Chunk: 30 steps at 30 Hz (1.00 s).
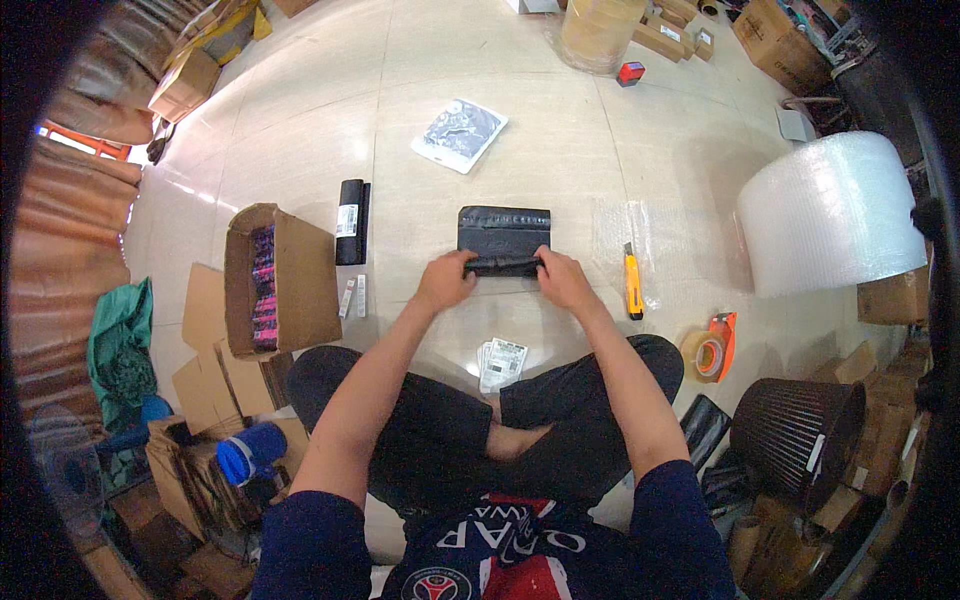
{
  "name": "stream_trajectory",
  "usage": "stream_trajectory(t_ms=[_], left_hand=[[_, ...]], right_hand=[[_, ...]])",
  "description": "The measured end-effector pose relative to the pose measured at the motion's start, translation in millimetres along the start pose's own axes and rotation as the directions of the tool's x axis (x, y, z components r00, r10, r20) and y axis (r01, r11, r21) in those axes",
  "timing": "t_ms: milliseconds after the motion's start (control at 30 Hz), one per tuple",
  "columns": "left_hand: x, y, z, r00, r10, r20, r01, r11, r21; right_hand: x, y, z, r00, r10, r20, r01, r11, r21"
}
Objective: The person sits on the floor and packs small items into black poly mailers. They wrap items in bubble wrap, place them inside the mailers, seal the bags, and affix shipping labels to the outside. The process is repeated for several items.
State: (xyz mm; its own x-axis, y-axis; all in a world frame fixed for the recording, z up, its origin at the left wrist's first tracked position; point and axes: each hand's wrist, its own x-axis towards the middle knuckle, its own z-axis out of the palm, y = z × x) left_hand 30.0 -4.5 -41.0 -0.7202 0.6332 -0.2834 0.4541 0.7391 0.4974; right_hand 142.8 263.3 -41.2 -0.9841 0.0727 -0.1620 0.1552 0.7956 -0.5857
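While left fingers (463,258) and right fingers (544,257) pinch a black pouch (503,238), an open carton (303,285) holds pink-and-dark packets (264,290).

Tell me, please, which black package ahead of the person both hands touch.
The middle black package, held at its near edge by the left hand and right hand. The labelled black package beside the cardboard box lies untouched.
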Motion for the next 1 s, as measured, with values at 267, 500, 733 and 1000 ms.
stream_trajectory(t_ms=[267, 500, 733, 1000], left_hand=[[50, -11, -10, 0.969, -0.242, -0.045, 0.230, 0.956, -0.184], [32, 18, -15, 0.884, 0.258, -0.389, -0.154, 0.947, 0.281], [79, 9, -45, 0.994, 0.109, -0.023, -0.109, 0.994, 0.013], [95, 27, -22, 0.953, 0.204, -0.224, -0.116, 0.929, 0.353]], right_hand=[[15, -11, 0, 0.961, 0.062, -0.268, -0.108, 0.981, -0.161], [-3, -32, 17, 0.927, -0.297, -0.230, 0.073, 0.744, -0.664], [57, -7, -31, 0.993, 0.118, 0.024, -0.114, 0.983, -0.147], [69, -19, -8, 0.975, -0.112, -0.191, -0.044, 0.750, -0.660]])
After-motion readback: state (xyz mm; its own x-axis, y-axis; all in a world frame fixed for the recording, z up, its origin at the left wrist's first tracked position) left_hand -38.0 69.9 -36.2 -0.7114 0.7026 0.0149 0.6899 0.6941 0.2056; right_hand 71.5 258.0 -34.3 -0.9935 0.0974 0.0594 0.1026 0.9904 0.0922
